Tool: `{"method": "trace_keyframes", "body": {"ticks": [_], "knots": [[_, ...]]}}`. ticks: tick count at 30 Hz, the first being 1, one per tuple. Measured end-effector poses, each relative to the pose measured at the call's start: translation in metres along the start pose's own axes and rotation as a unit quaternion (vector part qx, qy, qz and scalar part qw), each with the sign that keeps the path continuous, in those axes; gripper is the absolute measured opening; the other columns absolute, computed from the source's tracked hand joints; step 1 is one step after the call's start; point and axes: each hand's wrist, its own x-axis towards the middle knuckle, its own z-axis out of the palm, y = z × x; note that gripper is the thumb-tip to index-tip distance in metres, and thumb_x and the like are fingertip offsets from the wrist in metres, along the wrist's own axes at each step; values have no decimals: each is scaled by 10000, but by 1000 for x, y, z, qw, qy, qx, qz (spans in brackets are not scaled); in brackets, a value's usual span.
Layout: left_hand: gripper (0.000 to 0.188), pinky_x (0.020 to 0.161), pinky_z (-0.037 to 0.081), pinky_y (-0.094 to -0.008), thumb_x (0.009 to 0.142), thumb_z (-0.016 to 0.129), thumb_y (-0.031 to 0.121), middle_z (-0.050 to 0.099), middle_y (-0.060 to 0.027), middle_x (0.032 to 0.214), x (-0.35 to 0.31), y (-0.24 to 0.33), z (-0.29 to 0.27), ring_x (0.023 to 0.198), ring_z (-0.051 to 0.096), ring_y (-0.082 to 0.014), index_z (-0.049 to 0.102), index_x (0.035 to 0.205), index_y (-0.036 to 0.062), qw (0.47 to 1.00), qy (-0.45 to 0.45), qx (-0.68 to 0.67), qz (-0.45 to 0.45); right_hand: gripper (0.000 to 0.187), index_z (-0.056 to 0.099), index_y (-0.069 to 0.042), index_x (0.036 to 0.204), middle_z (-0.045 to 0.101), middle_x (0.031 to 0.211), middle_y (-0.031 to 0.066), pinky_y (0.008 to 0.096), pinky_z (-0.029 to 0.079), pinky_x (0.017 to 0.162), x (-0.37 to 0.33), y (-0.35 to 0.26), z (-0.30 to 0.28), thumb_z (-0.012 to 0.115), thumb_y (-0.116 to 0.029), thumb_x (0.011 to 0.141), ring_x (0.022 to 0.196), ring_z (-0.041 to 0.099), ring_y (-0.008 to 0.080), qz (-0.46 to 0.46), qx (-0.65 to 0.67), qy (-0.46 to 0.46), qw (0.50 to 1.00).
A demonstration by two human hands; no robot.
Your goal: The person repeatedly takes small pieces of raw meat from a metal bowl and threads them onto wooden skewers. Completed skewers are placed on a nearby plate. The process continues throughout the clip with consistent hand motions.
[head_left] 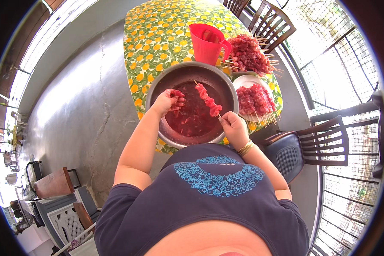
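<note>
1. One right hand [236, 128] is pinching the near end of a meat-loaded skewer [208, 100] between thumb and fingers.
2. The skewer's long axis is slanting forward and leftward over the basin [222, 81], its tip lying nearer the left hand [164, 102].
3. The left hand is curling its reddened fingers (whether pinching anything, cannot tell).
4. Beyond the basin, a red jug [207, 47] is standing.

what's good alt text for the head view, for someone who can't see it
A person's right hand holds a skewer of raw meat over a wide basin, while the left hand grips loose meat pieces. The fruit-patterned tablecloth also bears a red jug and two piles of meat skewers.
</note>
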Motion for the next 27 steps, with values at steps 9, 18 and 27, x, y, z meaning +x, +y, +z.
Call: {"method": "trace_keyframes", "body": {"ticks": [9, 18, 27], "knots": [[315, 907, 602, -431, 976, 504, -63, 622, -248, 1233, 20, -10, -3, 1128, 655, -366, 472, 1287, -24, 950, -22, -299, -84, 153, 618, -29, 845, 608, 674, 150, 393, 474, 596, -7, -1, -4, 690, -151, 903, 631, 612, 324, 26, -11, -22, 999], [265, 907, 578, -409, 1040, 504, 92, 647, -186, 1218, -8, 9, 15, 1072, 677, -298, 504, 1293, 13, 949, -152, -270, 66, 161, 618, -44, 858, 640, 749, 153, 407, 492, 642, -6, -8, -2, 692, -178, 907, 708, 634, 344, 22, -34, -63, 997], [255, 918, 574, -384, 1051, 503, 160, 656, -161, 1202, -29, 19, 23, 1092, 666, -248, 545, 1277, 47, 956, -116, -212, 165, 133, 612, -60, 850, 650, 782, 147, 428, 501, 655, -3, -11, -1, 685, -161, 897, 737, 637, 364, -59, -64, -63, 994]]}}
